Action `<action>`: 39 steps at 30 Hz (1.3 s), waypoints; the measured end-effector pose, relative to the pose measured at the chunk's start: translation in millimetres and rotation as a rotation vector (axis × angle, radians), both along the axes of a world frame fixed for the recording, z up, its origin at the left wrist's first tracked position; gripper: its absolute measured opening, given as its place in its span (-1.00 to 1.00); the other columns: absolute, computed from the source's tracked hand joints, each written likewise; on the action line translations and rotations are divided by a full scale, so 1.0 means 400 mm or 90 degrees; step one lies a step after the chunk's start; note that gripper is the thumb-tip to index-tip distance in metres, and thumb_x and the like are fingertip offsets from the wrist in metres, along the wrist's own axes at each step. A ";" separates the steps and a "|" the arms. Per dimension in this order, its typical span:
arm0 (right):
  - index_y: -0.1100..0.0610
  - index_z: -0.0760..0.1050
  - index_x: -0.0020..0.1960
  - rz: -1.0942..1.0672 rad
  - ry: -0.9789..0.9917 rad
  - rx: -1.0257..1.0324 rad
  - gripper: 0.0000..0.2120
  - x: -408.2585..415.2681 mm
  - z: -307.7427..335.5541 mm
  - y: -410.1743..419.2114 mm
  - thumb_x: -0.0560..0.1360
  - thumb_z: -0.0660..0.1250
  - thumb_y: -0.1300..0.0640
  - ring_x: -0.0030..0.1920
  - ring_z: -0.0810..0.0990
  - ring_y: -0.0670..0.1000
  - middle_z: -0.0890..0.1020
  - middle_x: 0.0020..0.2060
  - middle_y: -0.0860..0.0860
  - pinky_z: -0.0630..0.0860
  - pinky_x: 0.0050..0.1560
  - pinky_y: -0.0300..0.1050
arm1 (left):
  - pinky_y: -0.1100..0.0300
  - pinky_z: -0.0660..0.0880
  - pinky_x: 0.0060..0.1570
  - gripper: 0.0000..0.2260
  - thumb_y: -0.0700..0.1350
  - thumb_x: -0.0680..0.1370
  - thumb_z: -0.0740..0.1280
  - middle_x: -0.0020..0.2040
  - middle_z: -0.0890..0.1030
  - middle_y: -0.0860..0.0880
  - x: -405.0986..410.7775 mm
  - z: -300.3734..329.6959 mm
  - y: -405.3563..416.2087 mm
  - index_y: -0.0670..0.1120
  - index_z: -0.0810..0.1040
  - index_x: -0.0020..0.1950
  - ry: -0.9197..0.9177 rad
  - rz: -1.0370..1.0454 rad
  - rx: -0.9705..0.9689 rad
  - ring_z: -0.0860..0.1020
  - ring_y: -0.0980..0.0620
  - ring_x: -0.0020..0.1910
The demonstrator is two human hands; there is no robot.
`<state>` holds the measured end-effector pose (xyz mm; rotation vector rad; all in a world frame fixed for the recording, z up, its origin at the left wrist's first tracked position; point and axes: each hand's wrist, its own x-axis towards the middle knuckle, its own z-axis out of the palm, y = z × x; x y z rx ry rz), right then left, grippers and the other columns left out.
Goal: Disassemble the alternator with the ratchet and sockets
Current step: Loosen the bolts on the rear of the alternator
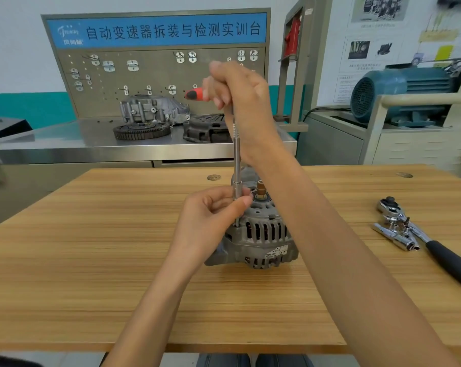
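A grey alternator [261, 234] stands on the wooden table [91, 247] with its shaft end up. A long steel extension bar [236, 160] stands upright on the housing's left edge. At the bar's top sits a red-and-black handle [193, 93], which my right hand [240, 102] grips. My left hand [213, 210] pinches the socket end of the bar just above the alternator. The bolt under the socket is hidden.
A chrome ratchet with a black grip [433, 242] and loose sockets [398, 234] lie on the table at the right. Behind stands a steel bench [65, 139] with a pegboard, a gear ring [142, 130] and housings. A teal motor [401, 94] sits at right.
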<state>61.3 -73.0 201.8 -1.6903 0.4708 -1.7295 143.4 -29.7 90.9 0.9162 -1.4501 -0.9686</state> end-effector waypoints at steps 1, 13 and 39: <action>0.15 0.28 -0.51 -0.029 -0.001 -0.012 -0.54 0.004 -0.002 0.002 0.55 0.18 0.34 -0.37 0.35 -0.01 0.31 -0.54 0.03 0.41 -0.10 -0.19 | 0.19 0.59 0.03 -0.90 -0.15 0.46 0.43 -0.16 0.72 -0.05 -0.001 -0.001 -0.001 0.02 0.67 -0.07 0.001 0.004 0.000 0.67 0.00 -0.05; 0.10 0.21 -0.49 -0.200 0.026 -0.033 -0.55 0.000 -0.003 -0.001 0.54 0.21 0.29 -0.44 0.24 -0.08 0.24 -0.56 -0.06 0.32 -0.30 -0.29 | 0.40 0.53 -0.16 -0.89 -0.12 0.46 0.44 -0.17 0.72 0.03 -0.004 -0.003 0.006 0.03 0.66 -0.05 0.028 0.005 0.009 0.67 0.16 -0.09; 0.10 0.24 -0.50 -0.290 -0.010 -0.136 -0.55 0.013 -0.023 0.014 0.54 0.22 0.29 -0.47 0.25 -0.10 0.25 -0.57 -0.08 0.31 -0.27 -0.24 | 0.34 0.55 -0.19 -0.90 -0.19 0.45 0.45 -0.33 0.69 0.02 -0.015 -0.007 -0.001 0.02 0.67 -0.15 0.002 0.066 -0.017 0.62 0.20 -0.30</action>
